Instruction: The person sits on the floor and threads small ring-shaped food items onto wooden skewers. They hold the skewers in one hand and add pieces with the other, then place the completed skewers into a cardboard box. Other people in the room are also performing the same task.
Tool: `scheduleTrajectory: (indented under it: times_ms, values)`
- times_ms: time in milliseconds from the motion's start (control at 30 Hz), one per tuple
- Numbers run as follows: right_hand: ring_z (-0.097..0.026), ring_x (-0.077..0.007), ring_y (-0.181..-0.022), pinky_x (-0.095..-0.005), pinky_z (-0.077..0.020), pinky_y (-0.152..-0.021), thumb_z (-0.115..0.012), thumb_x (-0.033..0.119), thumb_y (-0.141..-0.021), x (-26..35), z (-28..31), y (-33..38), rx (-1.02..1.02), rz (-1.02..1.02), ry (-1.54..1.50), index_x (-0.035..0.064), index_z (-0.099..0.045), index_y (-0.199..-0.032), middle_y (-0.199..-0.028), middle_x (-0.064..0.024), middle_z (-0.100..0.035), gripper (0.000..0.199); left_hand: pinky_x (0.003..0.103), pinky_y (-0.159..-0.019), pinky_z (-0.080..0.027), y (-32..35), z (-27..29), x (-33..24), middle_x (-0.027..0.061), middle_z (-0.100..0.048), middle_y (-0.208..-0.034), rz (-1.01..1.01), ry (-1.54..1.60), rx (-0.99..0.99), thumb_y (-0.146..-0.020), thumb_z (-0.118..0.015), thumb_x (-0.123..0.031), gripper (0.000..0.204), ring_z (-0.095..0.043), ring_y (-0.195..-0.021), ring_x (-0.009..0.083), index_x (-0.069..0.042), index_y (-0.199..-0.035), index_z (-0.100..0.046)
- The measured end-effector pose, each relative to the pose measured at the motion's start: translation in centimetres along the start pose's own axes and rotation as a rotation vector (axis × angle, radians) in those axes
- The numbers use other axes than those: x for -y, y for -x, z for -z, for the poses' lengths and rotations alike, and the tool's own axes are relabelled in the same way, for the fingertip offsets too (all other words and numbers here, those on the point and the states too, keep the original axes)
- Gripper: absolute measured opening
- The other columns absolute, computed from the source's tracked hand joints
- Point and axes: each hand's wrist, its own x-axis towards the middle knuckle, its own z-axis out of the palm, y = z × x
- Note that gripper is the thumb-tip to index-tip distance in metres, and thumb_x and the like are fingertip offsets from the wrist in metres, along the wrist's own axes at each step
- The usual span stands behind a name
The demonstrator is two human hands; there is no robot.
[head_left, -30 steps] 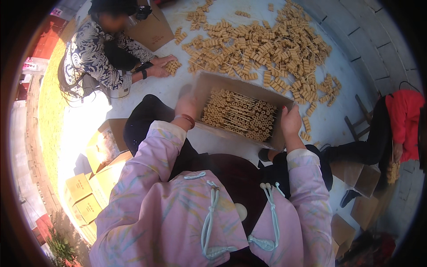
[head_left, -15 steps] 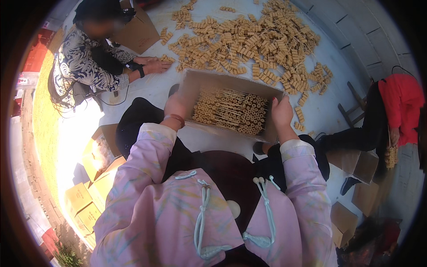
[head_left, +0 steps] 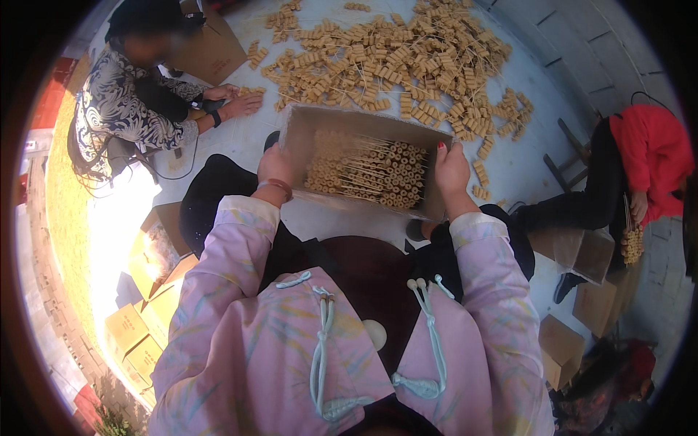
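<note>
Between my hands is an open cardboard box [head_left: 367, 118], held in front of my knees and slightly tilted. My left hand [head_left: 275, 167] grips its left end, with part of the fingers hidden behind the wall. At the opposite end my right hand [head_left: 452, 173] is closed on the wall, thumb near the rim. Inside, bundled skewers of tan, ring-shaped spiral food pieces [head_left: 374, 171] lie in rows, many with round ends facing me and thin sticks running across the middle. The box's left part looks hazy.
Beyond the box spreads a big heap of loose skewers [head_left: 407, 62] on the pale floor. A person in a patterned top [head_left: 120, 102] handles skewers at left. Another in red [head_left: 651, 160] holds a bunch at right, near a wooden stool [head_left: 567, 163]. Cardboard boxes [head_left: 127, 330] stand on both sides.
The whole view has shifted a little, so most things sit slightly farther left and higher. My hands keep their hold on the box. The left person's hands have moved slightly at the skewers.
</note>
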Motion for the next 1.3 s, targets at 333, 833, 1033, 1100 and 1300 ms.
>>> scheduleTrajectory:
  times_ms: [333,833,1033,1100,1300]
  values:
    - [-0.062,-0.0441,-0.084,-0.0521,-0.0476,-0.074,-0.049,0.035,-0.095,-0.2,0.5,0.5,0.03,-0.011,-0.06,-0.0023,-0.051,-0.099,-0.087,-0.0262,-0.065,0.038,0.048,-0.084,-0.048,0.2,0.4,-0.4,0.0244,-0.062,-0.103,0.072,0.041,0.064,-0.091,-0.056,-0.025,0.032,-0.059,-0.098,0.0411,0.001,-0.109,-0.058]
    - [-0.062,-0.0428,-0.082,-0.051,-0.0486,-0.073,-0.06,0.029,-0.088,-0.3,0.8,0.9,0.013,0.044,-0.012,-0.0007,-0.047,-0.098,-0.086,-0.0248,-0.064,0.034,0.049,-0.081,-0.047,-0.1,0.4,-0.6,0.0243,-0.062,-0.098,-0.013,0.029,0.05,-0.091,-0.057,-0.024,0.027,-0.059,-0.094,0.0417,0.0,-0.104,-0.058]
    - [-0.063,-0.0424,-0.082,-0.0504,-0.0489,-0.072,-0.064,0.029,-0.086,-0.4,0.5,0.6,0.008,0.041,0.01,-0.0003,-0.047,-0.097,-0.085,-0.0244,-0.064,0.036,0.049,-0.081,-0.048,-0.2,0.7,-0.8,0.0248,-0.062,-0.098,0.007,0.015,0.069,-0.091,-0.056,-0.023,0.028,-0.059,-0.094,0.0424,0.001,-0.104,-0.058]
    - [-0.063,-0.0424,-0.082,-0.0504,-0.0489,-0.072,-0.065,0.028,-0.085,-0.3,0.5,0.6,-0.004,0.04,-0.003,-0.0004,-0.046,-0.097,-0.085,-0.0244,-0.064,0.036,0.049,-0.081,-0.047,-0.1,0.9,-1.0,0.0247,-0.062,-0.099,0.005,0.027,0.066,-0.091,-0.056,-0.023,0.028,-0.059,-0.094,0.0426,0.002,-0.105,-0.058]
    - [-0.062,-0.0426,-0.081,-0.0501,-0.0488,-0.072,-0.064,0.028,-0.086,0.1,1.0,0.3,0.035,-0.028,-0.046,-0.0007,-0.047,-0.098,-0.085,-0.0244,-0.064,0.035,0.049,-0.082,-0.047,-0.3,1.4,-1.3,0.0252,-0.062,-0.101,0.044,0.035,0.115,-0.091,-0.056,-0.022,0.029,-0.058,-0.095,0.0426,0.002,-0.106,-0.058]
